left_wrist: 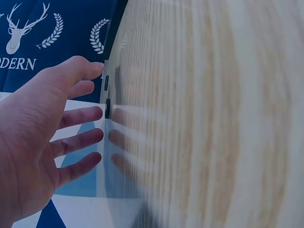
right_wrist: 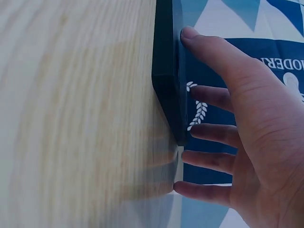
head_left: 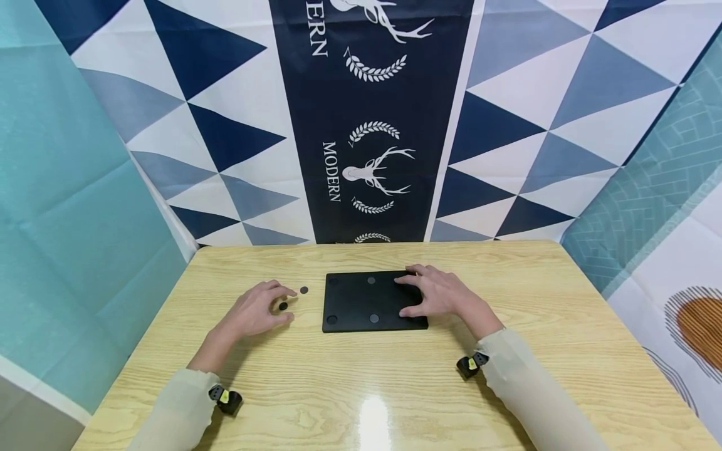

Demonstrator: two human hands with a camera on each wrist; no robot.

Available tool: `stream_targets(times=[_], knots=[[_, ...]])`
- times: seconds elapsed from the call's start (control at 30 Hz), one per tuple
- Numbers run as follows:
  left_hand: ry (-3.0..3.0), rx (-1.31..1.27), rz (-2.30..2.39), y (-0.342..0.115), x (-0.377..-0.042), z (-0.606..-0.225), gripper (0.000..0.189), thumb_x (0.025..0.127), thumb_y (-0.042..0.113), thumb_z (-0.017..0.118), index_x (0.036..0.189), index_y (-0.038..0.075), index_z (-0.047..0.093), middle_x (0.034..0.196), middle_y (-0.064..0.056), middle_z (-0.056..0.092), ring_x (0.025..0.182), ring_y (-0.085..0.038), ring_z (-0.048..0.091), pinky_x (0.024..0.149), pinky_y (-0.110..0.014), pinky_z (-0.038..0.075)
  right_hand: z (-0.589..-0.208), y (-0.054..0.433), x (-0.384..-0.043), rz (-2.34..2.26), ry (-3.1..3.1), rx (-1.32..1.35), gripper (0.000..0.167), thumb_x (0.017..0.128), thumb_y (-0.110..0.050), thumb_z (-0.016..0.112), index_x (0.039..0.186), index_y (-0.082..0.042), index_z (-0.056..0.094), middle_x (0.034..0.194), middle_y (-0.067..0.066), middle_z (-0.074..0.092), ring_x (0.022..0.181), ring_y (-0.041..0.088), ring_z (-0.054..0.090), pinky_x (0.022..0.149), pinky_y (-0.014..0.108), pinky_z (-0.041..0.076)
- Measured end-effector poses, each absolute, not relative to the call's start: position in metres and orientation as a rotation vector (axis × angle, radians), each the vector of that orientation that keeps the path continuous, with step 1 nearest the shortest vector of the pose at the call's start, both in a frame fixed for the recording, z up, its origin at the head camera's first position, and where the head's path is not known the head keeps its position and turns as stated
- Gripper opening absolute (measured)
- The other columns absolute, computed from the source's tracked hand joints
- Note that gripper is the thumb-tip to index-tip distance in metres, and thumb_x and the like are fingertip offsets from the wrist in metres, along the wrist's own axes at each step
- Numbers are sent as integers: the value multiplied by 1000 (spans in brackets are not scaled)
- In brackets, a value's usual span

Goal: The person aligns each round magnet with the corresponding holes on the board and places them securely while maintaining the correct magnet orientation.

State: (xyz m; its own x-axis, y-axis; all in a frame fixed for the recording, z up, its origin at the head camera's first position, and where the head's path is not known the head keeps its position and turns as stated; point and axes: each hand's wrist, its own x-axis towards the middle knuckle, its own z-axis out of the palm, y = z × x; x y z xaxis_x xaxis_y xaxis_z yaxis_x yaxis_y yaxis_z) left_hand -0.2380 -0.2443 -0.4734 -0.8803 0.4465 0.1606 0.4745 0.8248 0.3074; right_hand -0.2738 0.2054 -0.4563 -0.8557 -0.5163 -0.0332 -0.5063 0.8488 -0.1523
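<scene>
We saw the fingers of the left hand (head_left: 256, 311), left of centre in the head frame, loosely bent and spread, gripping nothing. Between its thumb and fingers we found a near disc (head_left: 283, 306), small and black; we could not tell whether a fingertip touched it. Just beyond the fingertips, up and to the right, lay a far disc (head_left: 304, 290), also dark.

The fingers of the right hand (head_left: 448, 295), right of centre, were spread too, over the right end of a black board (head_left: 352, 300); we could not tell whether they touched it. The board lay flat in the middle of the frame, to the right of both discs. We noted two dark round marks (head_left: 332, 319) at its left corners and two grey round spots (head_left: 374, 318) along its upper and lower edges.

Farther out, we saw pale sleeves (head_left: 175, 407), each with a black wrist device (head_left: 229, 402) beside the cuff. Beneath everything was a wood-grained table (head_left: 304, 382). Across the top hung a patterned cloth (head_left: 304, 125) with triangles and stag heads, and at left a teal cloth (head_left: 73, 188).
</scene>
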Motion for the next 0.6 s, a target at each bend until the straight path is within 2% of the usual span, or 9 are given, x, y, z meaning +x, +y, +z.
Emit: stream_targets(times=[0.33, 0.6], knots=[[-2923, -733, -525, -245, -238, -475, 34, 100, 27, 83, 132, 14, 82, 111, -3, 75, 86, -12, 55, 75, -33, 46, -458, 205, -273, -193, 2928, -802, 81, 91, -71, 81, 159, -29, 67, 173, 17, 53, 149, 45, 62, 89, 63, 61], [-2938, -715, -464, -243, -242, -475, 23, 100, 23, 86, 122, 15, 86, 112, -5, 76, 87, -13, 61, 76, -36, 53, -455, 203, -273, -201, 2909, -779, 81, 91, -70, 81, 159, -28, 66, 174, 17, 52, 149, 46, 62, 89, 63, 61]])
